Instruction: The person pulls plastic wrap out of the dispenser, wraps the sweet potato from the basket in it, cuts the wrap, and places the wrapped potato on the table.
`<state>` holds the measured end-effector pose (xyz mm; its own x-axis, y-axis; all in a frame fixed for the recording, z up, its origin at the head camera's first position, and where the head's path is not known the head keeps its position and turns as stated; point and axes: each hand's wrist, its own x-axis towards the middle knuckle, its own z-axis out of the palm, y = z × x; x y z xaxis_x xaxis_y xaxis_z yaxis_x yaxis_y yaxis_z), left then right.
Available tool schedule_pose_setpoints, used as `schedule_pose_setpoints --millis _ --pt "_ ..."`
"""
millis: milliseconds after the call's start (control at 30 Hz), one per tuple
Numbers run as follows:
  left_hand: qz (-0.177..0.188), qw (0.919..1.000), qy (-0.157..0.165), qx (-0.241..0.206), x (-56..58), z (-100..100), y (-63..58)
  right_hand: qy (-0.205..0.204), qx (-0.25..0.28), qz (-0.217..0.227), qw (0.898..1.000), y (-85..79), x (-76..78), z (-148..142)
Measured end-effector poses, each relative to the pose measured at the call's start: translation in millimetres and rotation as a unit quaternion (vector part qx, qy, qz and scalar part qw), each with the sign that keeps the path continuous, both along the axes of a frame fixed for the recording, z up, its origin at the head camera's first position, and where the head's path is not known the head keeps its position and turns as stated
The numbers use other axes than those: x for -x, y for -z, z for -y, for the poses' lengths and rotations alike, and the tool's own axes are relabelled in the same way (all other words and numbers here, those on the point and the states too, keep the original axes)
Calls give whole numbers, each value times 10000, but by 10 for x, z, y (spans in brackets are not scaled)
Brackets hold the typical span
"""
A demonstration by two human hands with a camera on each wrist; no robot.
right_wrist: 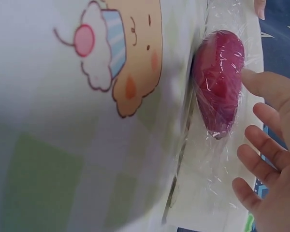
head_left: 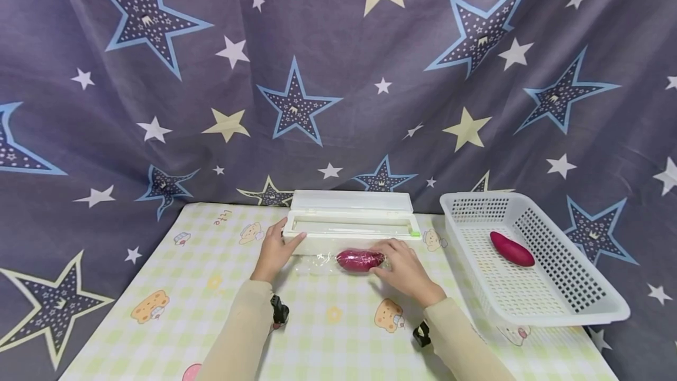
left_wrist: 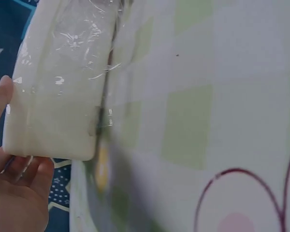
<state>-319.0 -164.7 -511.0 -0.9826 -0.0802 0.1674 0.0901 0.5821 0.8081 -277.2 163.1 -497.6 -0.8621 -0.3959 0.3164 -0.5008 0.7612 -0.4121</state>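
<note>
A white cling film dispenser (head_left: 338,229) lies at the table's far edge with its lid (head_left: 351,200) raised. My left hand (head_left: 274,251) grips its left end; the left wrist view shows the thumb on one side of the dispenser box (left_wrist: 58,121) and the fingers on the other. In front of it a purple-red sweet potato (head_left: 361,260) lies under clear cling film (head_left: 317,262). My right hand (head_left: 403,269) is at its right end. In the right wrist view the thumb reaches the wrapped sweet potato (right_wrist: 220,77), while the other fingers are spread and loosely bent.
At the right stands a white perforated basket (head_left: 550,315) with a second sweet potato (head_left: 512,249) in it. A checked cloth with cartoon prints covers the table (head_left: 296,340). Behind hangs a dark curtain (head_left: 338,34) with stars. Black straps (head_left: 279,310) sit at both wrists.
</note>
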Motion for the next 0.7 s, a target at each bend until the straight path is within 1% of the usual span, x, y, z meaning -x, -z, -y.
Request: schedule_pose_setpoints --millis 167,367,500,700 --pt "98 9994 -79 -313 3 -10 28 18 110 -171 9998 -25 0 -44" --pt "212 9989 -110 -395 2 -20 14 79 394 -531 9978 -59 35 -108" --pt "246 9986 -100 -460 -1 -14 16 277 528 -812 9949 -74 78 -187" --pt "250 9975 -112 -645 0 -10 31 716 629 -1276 9872 -77 169 -313"
